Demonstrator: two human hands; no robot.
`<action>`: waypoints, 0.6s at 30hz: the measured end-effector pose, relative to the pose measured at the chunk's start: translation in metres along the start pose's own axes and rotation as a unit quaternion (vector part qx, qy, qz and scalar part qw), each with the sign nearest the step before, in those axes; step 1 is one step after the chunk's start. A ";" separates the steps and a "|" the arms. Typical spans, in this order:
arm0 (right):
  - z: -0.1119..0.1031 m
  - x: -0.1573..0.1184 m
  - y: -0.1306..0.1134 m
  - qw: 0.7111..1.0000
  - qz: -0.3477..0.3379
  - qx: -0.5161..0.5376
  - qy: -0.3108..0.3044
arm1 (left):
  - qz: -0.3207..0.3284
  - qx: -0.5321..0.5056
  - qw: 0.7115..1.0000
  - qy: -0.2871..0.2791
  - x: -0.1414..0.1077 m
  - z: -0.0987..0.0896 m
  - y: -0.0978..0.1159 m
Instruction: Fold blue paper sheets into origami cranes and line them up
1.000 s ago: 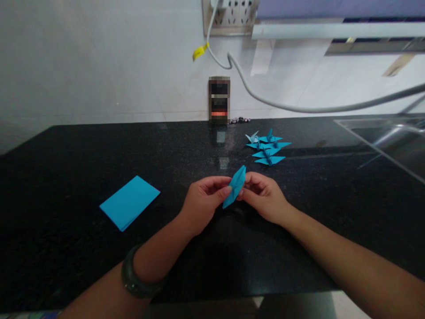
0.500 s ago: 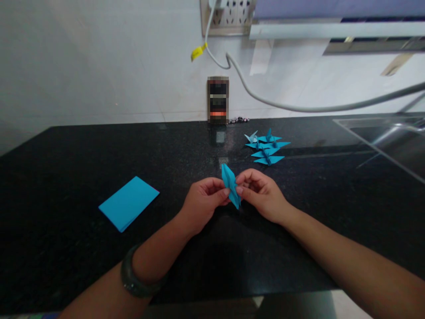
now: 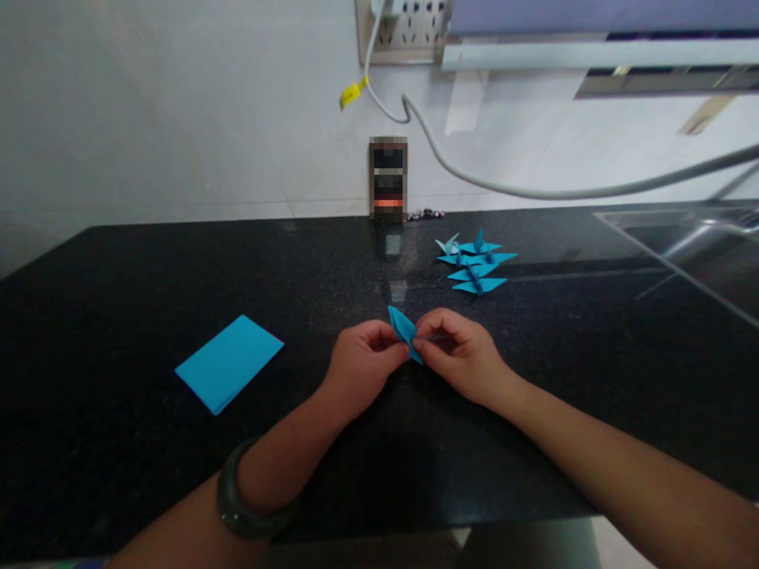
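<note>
Between my two hands, above the middle of the black counter, is a folded piece of blue origami paper [image 3: 402,323], narrow and pointed at its far end. My left hand [image 3: 368,359] pinches its left side between thumb and fingers. From the other side my right hand [image 3: 456,348] pinches it too, thumb and fingertips pressed together. The fingers cover part of the lower half. A stack of blue paper [image 3: 230,363] lies flat to the left of my hands. Beyond my right hand sit several folded paper cranes [image 3: 477,278], mostly blue, one paler.
Behind the black counter [image 3: 118,300], a pixelated upright object [image 3: 388,178] leans at the wall beside a beaded strand [image 3: 425,214]. A grey cable [image 3: 522,191] hangs from the wall socket [image 3: 415,32]. At right is a metal sink [image 3: 681,265].
Both hands have shifted slightly, the right one to the left and closer to the left hand. The folded blue paper has turned and looks flatter and narrower.
</note>
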State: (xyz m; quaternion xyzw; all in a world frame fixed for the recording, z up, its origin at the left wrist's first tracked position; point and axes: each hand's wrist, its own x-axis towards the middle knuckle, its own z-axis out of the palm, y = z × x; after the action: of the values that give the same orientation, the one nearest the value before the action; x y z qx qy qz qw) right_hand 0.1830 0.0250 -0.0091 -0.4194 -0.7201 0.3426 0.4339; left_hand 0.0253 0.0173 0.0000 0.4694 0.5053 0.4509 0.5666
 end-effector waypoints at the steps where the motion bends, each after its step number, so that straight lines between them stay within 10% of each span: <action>1: 0.000 0.000 -0.001 1.000 -0.018 -0.021 0.000 | -0.002 0.005 1.000 0.000 0.000 0.000 0.000; 18: 0.006 -0.002 -0.005 0.995 0.039 -0.056 0.078 | -0.035 -0.029 0.999 -0.010 -0.001 0.003 0.001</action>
State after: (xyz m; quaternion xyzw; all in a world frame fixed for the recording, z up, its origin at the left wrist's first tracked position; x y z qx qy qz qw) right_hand 0.1766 0.0201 -0.0078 -0.4961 -0.6854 0.2847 0.4507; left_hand 0.0280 0.0160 0.0017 0.4390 0.5029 0.4404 0.6003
